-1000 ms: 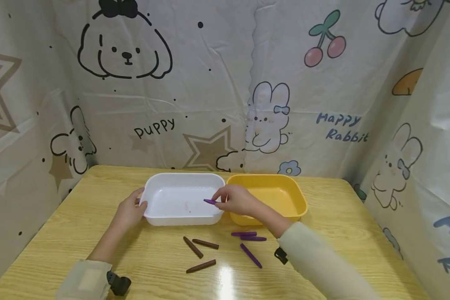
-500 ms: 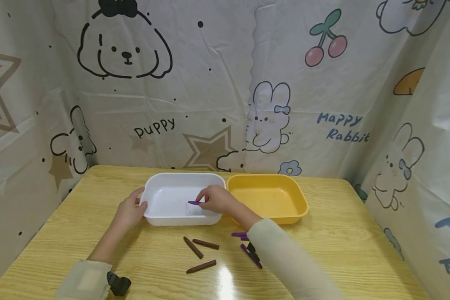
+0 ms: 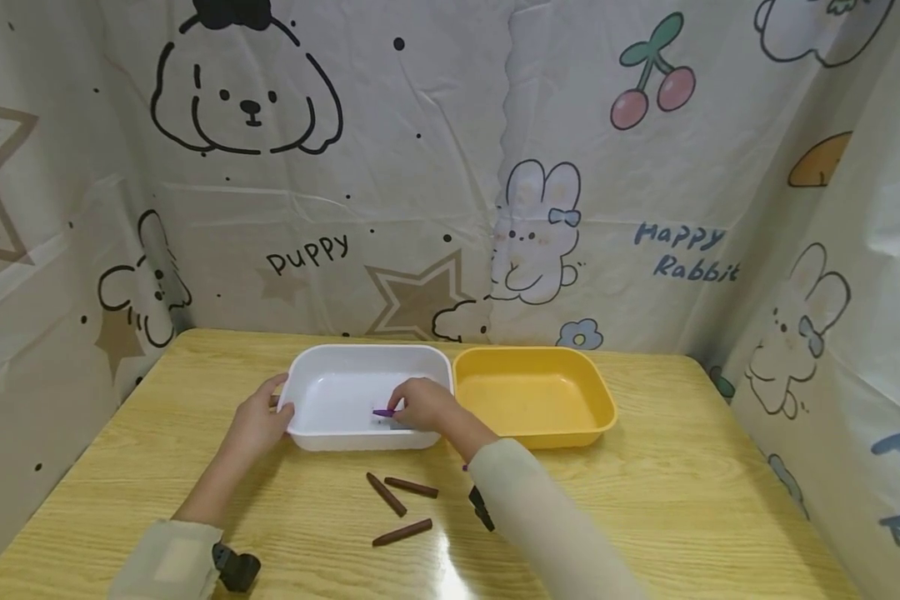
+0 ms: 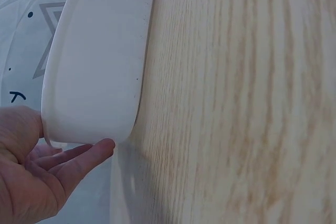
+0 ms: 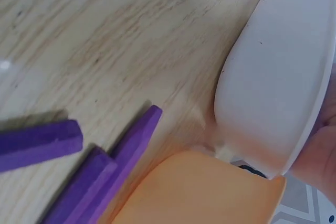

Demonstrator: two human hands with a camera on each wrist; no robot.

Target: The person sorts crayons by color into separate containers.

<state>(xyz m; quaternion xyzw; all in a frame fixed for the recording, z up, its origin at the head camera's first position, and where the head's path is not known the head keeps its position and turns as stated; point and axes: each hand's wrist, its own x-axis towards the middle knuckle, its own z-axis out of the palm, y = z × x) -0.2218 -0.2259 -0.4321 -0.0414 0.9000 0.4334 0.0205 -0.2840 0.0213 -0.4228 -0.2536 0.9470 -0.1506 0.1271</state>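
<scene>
Printed cloth backdrop [image 3: 420, 192] behind everything, puppy and rabbit drawings on it. Wood-grain surface [image 3: 682, 467] in front of me, carrying the lot. Two plastic trays side by side near its far edge: white tray [image 3: 367, 442] on the left, yellow tray [image 3: 540, 396] on the right, right up beside it. Hands next. My left hand [image 3: 265, 414] holds the white tray by its left end, fingers against the outer wall. My right hand [image 3: 426, 403] is over the inside of the white tray, thumb and fingertips pinching a purple crayon [image 3: 381, 412], tip pointing left. Crayon is inside the walls, low, above the near part of the tray floor; can't tell if it touches. Three brown crayons [image 3: 402, 532] lie on the surface in front of the white tray. Three loose purple crayons [image 5: 42, 144] show in the right wrist view, near the yellow tray; my sleeve [image 3: 547, 525] covers most of that spot from the head camera. Step in hand, my read: placing the pinched crayon in the white tray. Next move calls for easing the pinch close to the floor so it doesn't roll, left hand steadying the tray.
</scene>
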